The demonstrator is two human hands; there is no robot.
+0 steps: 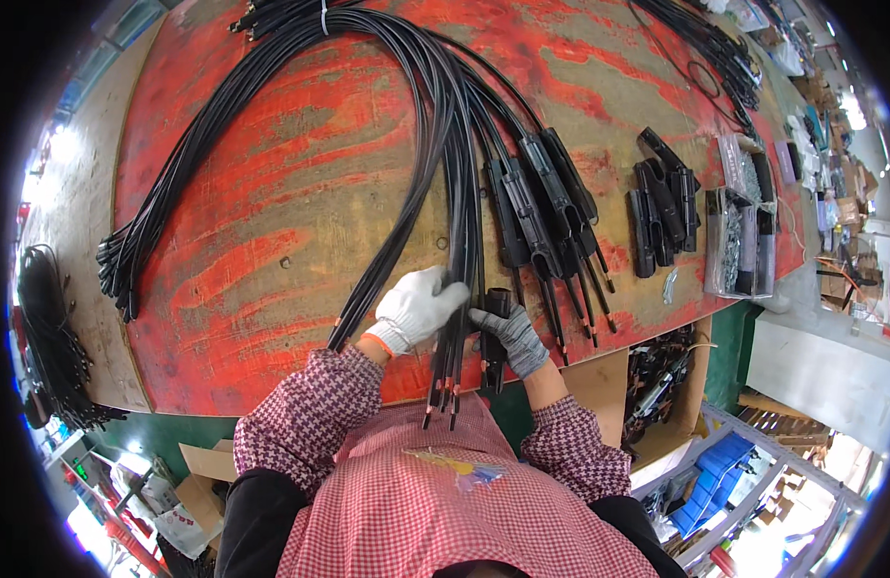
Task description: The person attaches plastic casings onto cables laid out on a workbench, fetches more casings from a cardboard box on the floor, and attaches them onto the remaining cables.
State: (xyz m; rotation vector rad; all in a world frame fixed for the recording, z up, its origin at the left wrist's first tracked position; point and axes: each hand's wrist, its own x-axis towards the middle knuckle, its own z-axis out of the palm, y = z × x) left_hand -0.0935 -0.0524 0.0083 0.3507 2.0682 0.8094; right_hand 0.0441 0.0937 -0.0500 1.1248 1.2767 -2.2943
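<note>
Black, flexible, rubber-sheathed cable bundle [461, 212], between two gloved hands at the front of the red-and-brown wooden table [339, 193].

Long axis runs from the table's far side toward the person's body; copper-coloured tips [456, 388] lie at the front edge. Left hand [421, 306], in a white knit glove, is nearer, its fingers curled on the strands from the left; right hand [514, 339], in a grey knit glove, is clamped around a black, elongated plastic housing [499, 301] just right of them, fingertips partly hidden.
</note>
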